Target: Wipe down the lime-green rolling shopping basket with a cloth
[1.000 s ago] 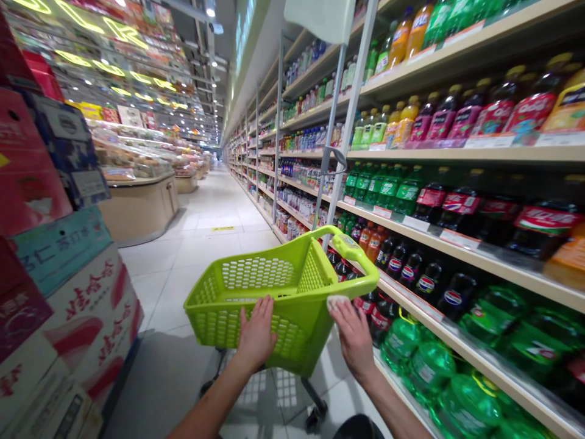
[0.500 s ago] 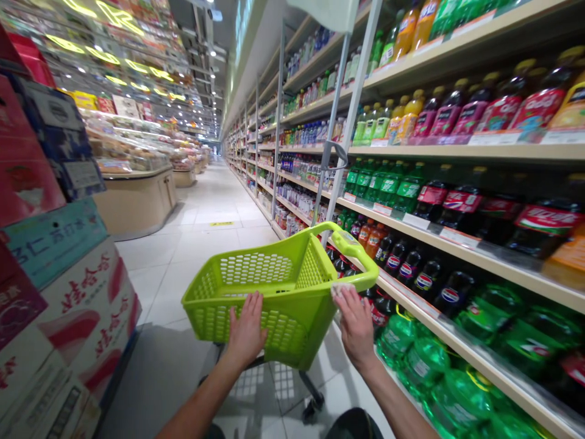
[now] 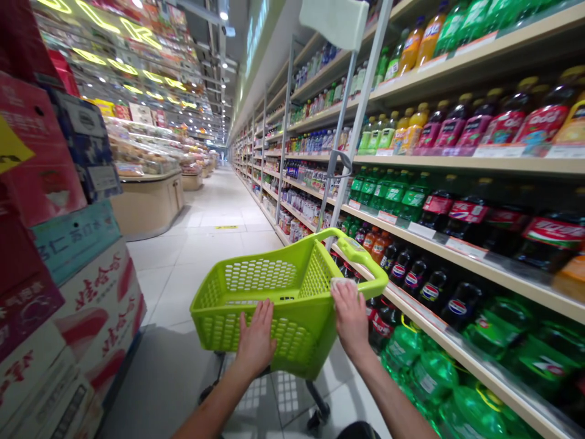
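Note:
A bright green plastic shopping cart [image 3: 301, 350] stands sideways before me, its slotted basket holding nothing that I can see. My left hand [image 3: 256, 338] lies against the near side wall of the basket, fingers stretched out just below the rim. In my right hand [image 3: 351, 317] is a crumpled whitish cloth or tissue [image 3: 343, 283], pressed to the basket's rim close to the handle [image 3: 361, 256]. The fingers cover part of that cloth.
Shelves of drink bottles [image 3: 414, 195] run along the right, close to the cart. Stacked drink cartons [image 3: 91, 292] stand at the left. Ahead stretches a tiled aisle [image 3: 205, 238] past a display counter [image 3: 148, 204]. A pole with a pale flag [image 3: 336, 21] rises behind the cart.
The cart and both hands sit slightly farther right and lower in view. My right hand and the cloth have slid a little along the rim, away from the handle's end.

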### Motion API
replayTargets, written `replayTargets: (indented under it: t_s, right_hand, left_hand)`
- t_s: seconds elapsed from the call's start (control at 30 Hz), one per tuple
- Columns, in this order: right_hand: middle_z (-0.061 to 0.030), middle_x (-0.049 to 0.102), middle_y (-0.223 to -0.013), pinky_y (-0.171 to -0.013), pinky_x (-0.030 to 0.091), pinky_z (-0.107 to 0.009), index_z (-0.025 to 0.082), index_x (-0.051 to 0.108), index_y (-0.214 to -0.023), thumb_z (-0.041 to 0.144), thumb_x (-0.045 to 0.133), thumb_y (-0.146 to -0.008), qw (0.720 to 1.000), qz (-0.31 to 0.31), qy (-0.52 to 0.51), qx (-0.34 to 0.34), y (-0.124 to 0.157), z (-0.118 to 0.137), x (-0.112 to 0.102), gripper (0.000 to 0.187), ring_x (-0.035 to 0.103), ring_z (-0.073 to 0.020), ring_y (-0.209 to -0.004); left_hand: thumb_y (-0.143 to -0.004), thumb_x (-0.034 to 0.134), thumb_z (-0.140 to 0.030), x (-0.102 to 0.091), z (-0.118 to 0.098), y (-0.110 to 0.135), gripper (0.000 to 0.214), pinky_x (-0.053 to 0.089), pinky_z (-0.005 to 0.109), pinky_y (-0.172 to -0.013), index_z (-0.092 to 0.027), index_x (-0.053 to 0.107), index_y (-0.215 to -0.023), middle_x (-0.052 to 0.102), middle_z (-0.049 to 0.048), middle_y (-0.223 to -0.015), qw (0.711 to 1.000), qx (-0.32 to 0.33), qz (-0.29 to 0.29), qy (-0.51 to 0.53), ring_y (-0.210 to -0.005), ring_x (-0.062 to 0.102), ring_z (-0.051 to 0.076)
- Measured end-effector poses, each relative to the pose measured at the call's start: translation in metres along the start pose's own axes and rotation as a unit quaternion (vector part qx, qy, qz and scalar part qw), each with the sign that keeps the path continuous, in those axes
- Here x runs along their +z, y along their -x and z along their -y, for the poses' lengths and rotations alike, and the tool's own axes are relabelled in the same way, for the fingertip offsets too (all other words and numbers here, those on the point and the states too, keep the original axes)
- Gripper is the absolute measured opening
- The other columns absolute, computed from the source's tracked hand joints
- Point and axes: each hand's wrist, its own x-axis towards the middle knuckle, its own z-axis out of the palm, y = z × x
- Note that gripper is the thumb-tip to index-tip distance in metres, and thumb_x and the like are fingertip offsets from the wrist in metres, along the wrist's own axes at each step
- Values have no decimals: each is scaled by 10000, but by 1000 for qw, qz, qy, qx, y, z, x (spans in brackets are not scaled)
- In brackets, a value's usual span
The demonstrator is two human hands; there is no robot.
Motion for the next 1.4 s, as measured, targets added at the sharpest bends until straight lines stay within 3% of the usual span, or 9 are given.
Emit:
replayTargets:
  t_s: [0.13, 0.2, 0.33, 0.53, 0.7, 0.9, 1.1, 1.27, 1.4]
  right_hand:
    - [-23, 550, -1212, -1025, 226, -404, 259, 507, -1177, 29, 369, -792, 989, 62, -56, -122, 9, 20, 10, 469, 326, -154, -1258]
    - [-37, 537, -1227, -1027, 214, -418, 248, 489, -1197, 39, 357, -803, 992, 57, -48, -98, 6, 13, 6, 465, 346, -160, -1246]
    - [-86, 501, -1258, -1009, 230, -453, 209, 457, -1233, 57, 364, -808, 1000, 1, 12, 19, -3, -8, 0, 461, 331, -203, -1257]
    - [-29, 545, -1217, -1007, 266, -392, 225, 533, -1145, 33, 371, -795, 989, 46, -54, -133, 17, 14, 12, 431, 298, -171, -1274]
    - [-93, 498, -1261, -1022, 216, -453, 179, 466, -1223, 50, 378, -809, 999, 4, -3, -35, 25, -6, 7, 443, 282, -207, -1281]
    - [-32, 550, -1212, -1041, 217, -389, 204, 510, -1171, 2, 350, -792, 989, 69, -13, -128, 57, -8, 14, 458, 286, -154, -1279]
    - [-75, 499, -1263, -1046, 173, -442, 184, 479, -1213, 58, 368, -814, 997, 16, -30, -63, 31, 5, 17, 433, 254, -186, -1293]
    - [-32, 571, -1184, -1045, 202, -375, 211, 535, -1145, 25, 348, -806, 986, 71, -50, -142, 57, 17, 32, 430, 277, -140, -1282]
    - [-62, 500, -1264, -1034, 197, -442, 192, 486, -1203, 47, 333, -828, 993, 55, -62, -83, 41, 26, 30, 430, 247, -185, -1296]
  left_hand:
    - [-667, 386, -202, -2, 0, 2, 732, 124, 530, -1053, -141, 177, -1366, 175, 49, -1446, 1000, 7, -3, 1, -1336, 118, 217]
    - [-664, 393, -203, -3, 3, 3, 732, 131, 524, -1053, -136, 186, -1363, 173, 57, -1446, 1000, -6, 3, 2, -1336, 118, 218]
    - [-659, 406, -210, -3, 5, 4, 741, 120, 527, -1054, -133, 190, -1363, 165, 61, -1446, 1000, -15, 9, 2, -1338, 100, 225]
    - [-669, 407, -210, -5, 7, 5, 721, 128, 522, -1056, -142, 209, -1359, 184, 58, -1443, 1000, -9, 4, 6, -1336, 112, 229]
    - [-667, 406, -184, -10, 19, 8, 720, 117, 542, -1049, -123, 209, -1357, 175, 66, -1441, 999, -50, 10, 6, -1330, 147, 226]
    - [-664, 424, -189, -5, 21, 9, 720, 85, 524, -1060, -156, 226, -1355, 168, 49, -1443, 999, -32, 9, 11, -1335, 124, 219]
    - [-666, 395, -200, 0, 21, 12, 727, 93, 538, -1052, -125, 195, -1361, 156, 52, -1445, 1000, -23, -1, 6, -1336, 120, 215]
    - [-641, 385, -188, 2, 23, 15, 736, 95, 540, -1051, -124, 217, -1355, 159, 42, -1445, 1000, 4, 3, 9, -1333, 133, 214]
    - [-647, 387, -185, 2, 28, 16, 728, 94, 531, -1057, -124, 223, -1354, 183, 50, -1441, 1000, -13, -5, 14, -1332, 139, 213]
